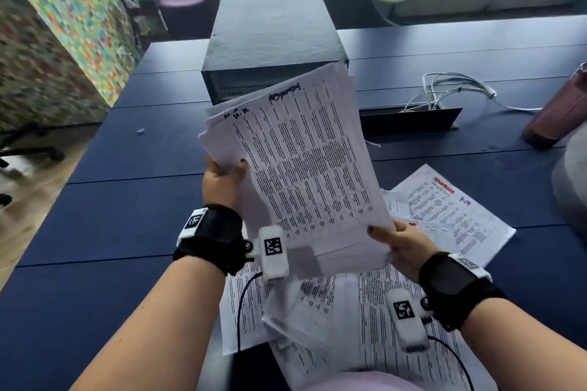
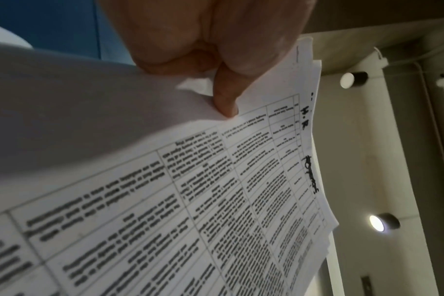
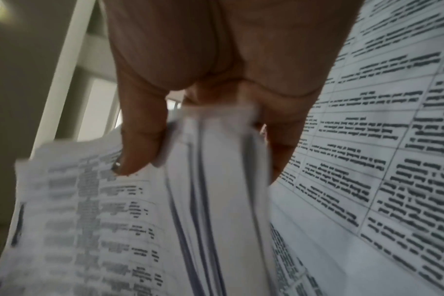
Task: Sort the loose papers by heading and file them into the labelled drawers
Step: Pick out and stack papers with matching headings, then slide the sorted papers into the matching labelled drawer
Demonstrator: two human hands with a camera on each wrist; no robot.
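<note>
While both hands (image 1: 222, 181) (image 1: 403, 247) grip the sheaf (image 1: 305, 168), its handwritten heading seemingly reads "H.R".

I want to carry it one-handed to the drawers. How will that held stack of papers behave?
The stack would probably flop: its sheets already bow between the left hand and right hand. Its edges are fanned and uneven, so sheets may slide out of a one-hand grip. It looks light.

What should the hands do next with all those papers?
Probably read the top handwritten heading. Both the left hand and right hand grip the paper stack above the table, facing the drawer box.
</note>
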